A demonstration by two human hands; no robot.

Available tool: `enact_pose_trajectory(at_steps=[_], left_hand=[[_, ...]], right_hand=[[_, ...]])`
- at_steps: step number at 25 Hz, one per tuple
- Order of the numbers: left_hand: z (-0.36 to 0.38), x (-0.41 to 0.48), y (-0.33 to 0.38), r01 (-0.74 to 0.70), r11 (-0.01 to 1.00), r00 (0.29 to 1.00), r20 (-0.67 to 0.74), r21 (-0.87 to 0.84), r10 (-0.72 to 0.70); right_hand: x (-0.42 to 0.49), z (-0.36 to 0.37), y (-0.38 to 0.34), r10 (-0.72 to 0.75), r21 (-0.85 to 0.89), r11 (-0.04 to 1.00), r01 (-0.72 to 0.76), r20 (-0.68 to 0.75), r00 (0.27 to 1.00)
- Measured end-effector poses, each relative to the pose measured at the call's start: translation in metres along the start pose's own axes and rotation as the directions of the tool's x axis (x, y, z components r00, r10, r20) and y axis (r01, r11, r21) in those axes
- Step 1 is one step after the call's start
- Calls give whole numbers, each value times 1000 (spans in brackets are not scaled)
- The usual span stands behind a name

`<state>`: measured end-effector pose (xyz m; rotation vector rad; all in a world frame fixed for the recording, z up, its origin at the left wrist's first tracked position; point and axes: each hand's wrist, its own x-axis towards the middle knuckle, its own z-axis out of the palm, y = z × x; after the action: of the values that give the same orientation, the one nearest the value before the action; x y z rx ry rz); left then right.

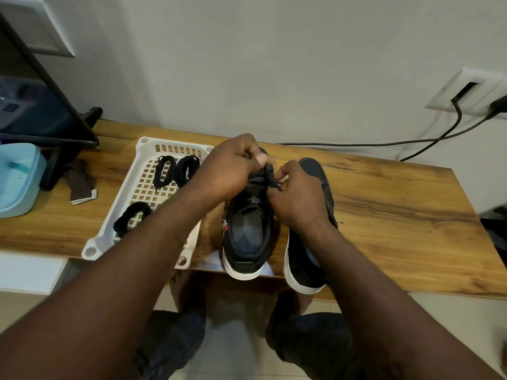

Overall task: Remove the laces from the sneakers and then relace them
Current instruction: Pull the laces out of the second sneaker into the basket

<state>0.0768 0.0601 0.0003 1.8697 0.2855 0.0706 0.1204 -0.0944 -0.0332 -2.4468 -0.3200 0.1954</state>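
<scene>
white basket of three black lace coils; left fingers, right fingers tight on sneaker lace

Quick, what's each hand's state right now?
Left hand: fingers curled, pinching the black lace above the sneaker.
Right hand: fingers curled, pinching the same lace lower down.

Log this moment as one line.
left hand pinches sneaker lace | right hand pinches same lace | tray holds three lace bundles
</scene>
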Motion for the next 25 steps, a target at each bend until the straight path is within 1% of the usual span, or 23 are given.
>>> enact_pose_trajectory(at_steps=[1,2,3,4,5,7,8,9,10,11,12,13,14,15,16,17,19,20,21,22,23,24,25], left_hand=[[0,0,0,59,984,998,-18,-167,-63],[0,0,0,86,977,993,-65,-196,-101],[-1,2,-2,96,992,984,-140,-87,-107],[-2,5,-5,97,991,978,-192,89,-79],[-3,5,-8,96,951,980,-193,294,-39],[0,2,-9,26,779,998,-66,627,20],[3,2,-9,-6,671,999,-19,741,30],[6,1,-8,-23,597,999,2,802,36],[9,1,-8,-18,576,999,-8,817,43],[11,1,-8,-5,621,998,-35,784,51],[11,3,-8,15,717,996,-72,697,50],[11,4,-7,24,834,993,-106,551,42],[9,5,-7,26,936,992,-122,350,18],[7,3,-5,46,993,993,-118,110,-33],[6,2,-2,94,989,991,-86,-116,-104],[6,-1,2,143,946,986,-44,-292,-163],[2,0,2,177,865,969,-69,-470,-235],[-1,3,1,175,857,955,-128,-485,-268],[-5,7,-2,169,901,941,-206,-400,-267],[-9,10,-7,150,971,944,-264,-187,-197],[-12,10,-9,123,988,965,-243,94,-98],[-13,7,-11,80,925,989,-148,371,-26],[-10,3,-11,33,817,999,-49,576,-6]], right_hand=[[0,0,0,2,5,1000,-2,1,1000],[0,1,0,4,11,1000,-4,2,1000],[-1,1,-1,6,21,1000,-6,2,1000],[-1,1,-1,4,24,1000,-4,4,1000],[-1,1,-1,0,23,1000,0,6,1000],[-1,1,-1,-3,19,1000,2,8,1000],[-1,1,-1,-1,22,1000,1,9,1000],[-1,1,-1,2,25,1000,-3,8,1000],[-1,1,-1,3,25,1000,-4,8,1000],[-1,1,-1,3,24,1000,-3,7,1000],[-1,1,-1,3,24,1000,-3,6,1000],[0,1,-1,4,28,1000,-4,5,1000],[0,1,-1,7,31,1000,-7,5,1000],[0,1,-1,9,29,1000,-9,6,1000],[0,0,-1,8,24,1000,-8,7,1000],[0,0,-1,7,25,1000,-7,8,1000],[0,0,-2,10,38,999,-10,11,1000],[0,0,-2,10,40,999,-10,12,1000],[0,0,-1,9,37,999,-10,12,1000],[0,0,-1,8,34,999,-9,11,1000],[-1,0,-2,9,34,999,-9,10,1000],[-1,0,-2,8,32,999,-8,10,1000],[-1,0,-2,7,27,1000,-7,10,1000]])
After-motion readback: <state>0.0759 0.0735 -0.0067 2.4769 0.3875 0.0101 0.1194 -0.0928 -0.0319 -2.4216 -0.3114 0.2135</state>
